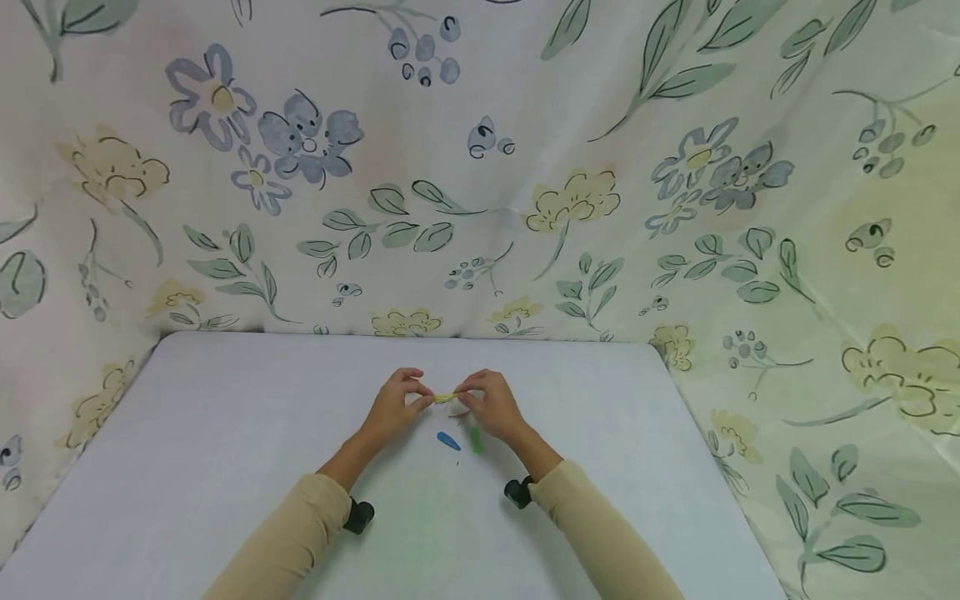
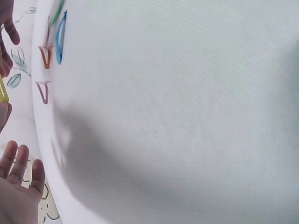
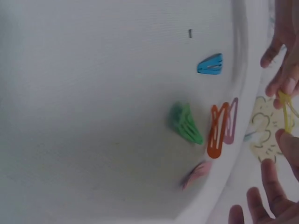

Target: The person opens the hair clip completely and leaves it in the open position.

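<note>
A yellow snap hair clip [image 1: 445, 398] is held up between both hands over the far part of the table. My left hand [image 1: 392, 410] pinches one end with thumb and fingertips. At the other end, my right hand [image 1: 491, 406] has its thumb and fingertips on the clip. Seen from the right wrist, the yellow clip [image 3: 286, 112] looks spread into separate strips. Nearer to me lie a blue hair clip [image 1: 448, 441] and a green one [image 1: 476, 440]. An orange clip [image 3: 216, 140], a purple clip [image 3: 230, 126] and a pink clip [image 3: 197, 174] lie close by.
The white table [image 1: 225, 433] has a rounded far edge just beyond the hands. A floral cloth [image 1: 420, 167] hangs behind it and along the sides. One tiny dark piece [image 3: 190, 33] lies near the blue clip. Black cameras [image 1: 360, 517] sit at the wrists.
</note>
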The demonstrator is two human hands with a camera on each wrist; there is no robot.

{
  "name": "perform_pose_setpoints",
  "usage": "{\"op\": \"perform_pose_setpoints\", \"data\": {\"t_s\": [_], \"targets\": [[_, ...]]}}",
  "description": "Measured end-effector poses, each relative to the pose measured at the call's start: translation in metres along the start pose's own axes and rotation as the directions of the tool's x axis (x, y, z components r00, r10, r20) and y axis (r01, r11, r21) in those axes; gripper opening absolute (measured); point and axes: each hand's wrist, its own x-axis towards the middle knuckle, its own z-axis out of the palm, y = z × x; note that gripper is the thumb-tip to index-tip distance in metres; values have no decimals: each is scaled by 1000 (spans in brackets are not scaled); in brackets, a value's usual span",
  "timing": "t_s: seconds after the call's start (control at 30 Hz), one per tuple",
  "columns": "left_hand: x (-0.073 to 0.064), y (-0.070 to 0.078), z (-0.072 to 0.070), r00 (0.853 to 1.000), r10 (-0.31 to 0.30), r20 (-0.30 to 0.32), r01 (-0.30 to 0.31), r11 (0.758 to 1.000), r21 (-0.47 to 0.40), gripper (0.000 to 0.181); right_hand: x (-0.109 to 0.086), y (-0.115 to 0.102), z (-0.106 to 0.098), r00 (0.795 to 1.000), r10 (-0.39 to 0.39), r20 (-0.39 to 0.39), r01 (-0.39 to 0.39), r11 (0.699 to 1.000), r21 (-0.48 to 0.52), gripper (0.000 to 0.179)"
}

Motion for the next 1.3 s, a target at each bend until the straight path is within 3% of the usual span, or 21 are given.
{"op": "perform_pose_setpoints", "data": {"t_s": [0.2, 0.5, 0.83, 1.07, 1.2, 1.3], "targets": [[-3, -7, 3, 999, 45, 18, -47, 992, 115, 7, -2, 3, 8, 1000, -3, -7, 3, 993, -120, 9], [-8, -12, 3, 997, 64, 48, -73, 975, 212, 7, -4, 7, 21, 999, -35, 0, 34, 971, -238, 8], [-9, -15, 1, 997, 66, 40, -74, 952, 296, 5, -4, 6, 28, 999, -36, 31, 43, 968, -246, 9], [-10, -14, 2, 998, 23, 50, -37, 957, 289, 9, -4, 6, 26, 999, -9, 42, 19, 964, -266, 9], [-12, -15, 3, 995, 83, 58, -95, 960, 262, 9, -7, 6, 22, 998, -40, 51, 53, 955, -292, 10], [-15, -15, 3, 982, 170, 77, -185, 950, 251, 8, -10, 7, 19, 993, -97, 72, 115, 938, -326, 10]]}}
